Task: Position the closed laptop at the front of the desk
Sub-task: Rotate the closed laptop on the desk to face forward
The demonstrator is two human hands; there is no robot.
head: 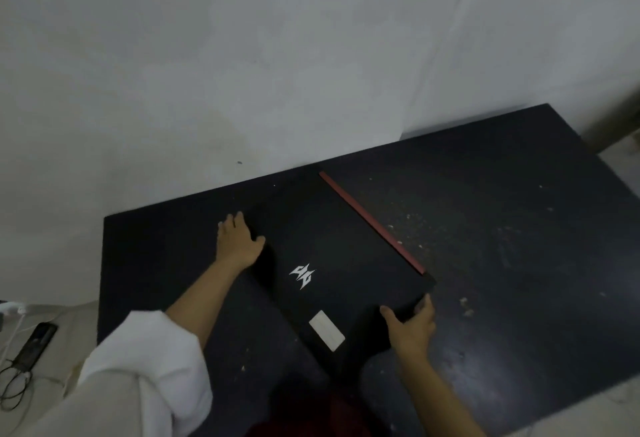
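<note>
A closed black laptop [341,256] lies turned at an angle on the dark desk [519,235]. It has a white logo and a pale sticker on its lid and a red strip along its far right edge. My left hand [239,242] grips the laptop's left edge, thumb on the lid. My right hand [412,325] clasps its near right corner, thumb on top and fingers round the edge. Whether the laptop is lifted off the desk cannot be told.
The desk stands against a white wall [242,72], its back edge touching it. Pale specks dot the desk's right part. On the floor at the left lie a black device [36,344] and tangled cables [14,381].
</note>
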